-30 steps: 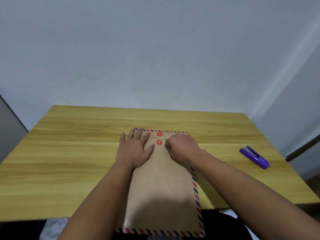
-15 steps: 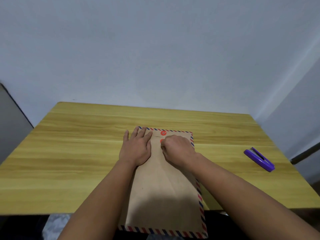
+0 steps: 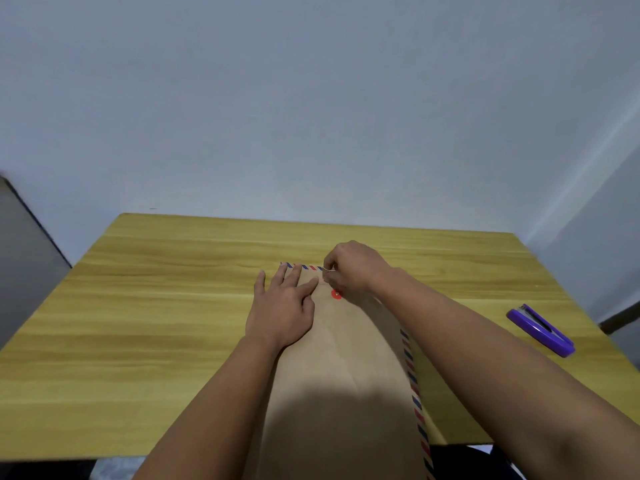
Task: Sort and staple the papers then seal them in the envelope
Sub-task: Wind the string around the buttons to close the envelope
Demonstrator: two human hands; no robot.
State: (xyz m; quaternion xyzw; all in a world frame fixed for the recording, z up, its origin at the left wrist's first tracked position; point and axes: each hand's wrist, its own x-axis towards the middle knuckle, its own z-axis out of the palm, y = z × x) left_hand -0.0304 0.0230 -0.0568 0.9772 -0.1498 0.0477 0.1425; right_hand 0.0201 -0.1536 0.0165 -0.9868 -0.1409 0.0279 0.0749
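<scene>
A brown envelope (image 3: 349, 358) with a red-and-blue striped border lies lengthwise on the wooden table (image 3: 156, 306), its near end hanging over the front edge. My left hand (image 3: 282, 306) rests flat on its upper left part, fingers straight. My right hand (image 3: 349, 268) is at the envelope's top edge, its fingers pinching the thin closure string (image 3: 329, 270). One red button (image 3: 336, 294) shows just below that hand; the upper button is hidden behind it. No loose papers are visible.
A purple stapler (image 3: 540, 330) lies near the table's right edge. A pale wall stands behind the table, and a dark grey surface (image 3: 24, 258) borders it on the left.
My right hand has moved from the lower red button up to the envelope's top edge, pulling the string with it. The left hand has stayed pressed on the envelope.
</scene>
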